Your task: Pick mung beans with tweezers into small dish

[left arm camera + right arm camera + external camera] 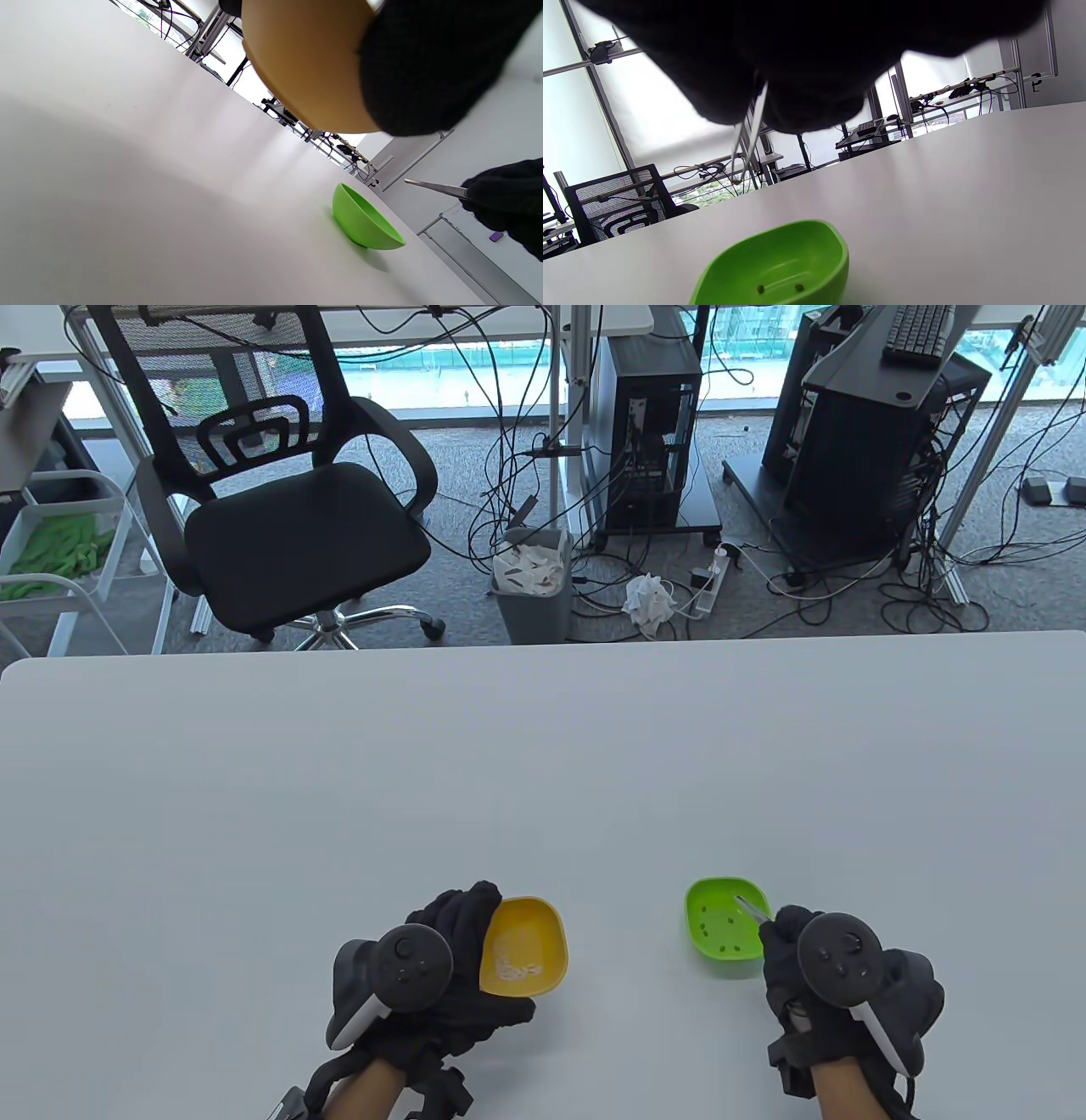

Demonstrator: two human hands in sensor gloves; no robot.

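My left hand (471, 925) grips a yellow dish (528, 943) by its left rim and holds it off the table; pale beans (516, 957) lie inside. The left wrist view shows its underside (305, 63) under my gloved fingers (424, 67). A green dish (721, 929) stands on the table with several dark mung beans (719, 931) in it. My right hand (785, 931) pinches metal tweezers (751, 906), whose tips hang above the green dish. In the right wrist view the tweezers (749, 135) point down over the green dish (797, 250); whether they hold a bean is unclear.
The white table (543, 780) stretches far beyond both dishes. Past its far edge are an office chair (297, 509), a waste bin (533, 585), computer towers and floor cables.
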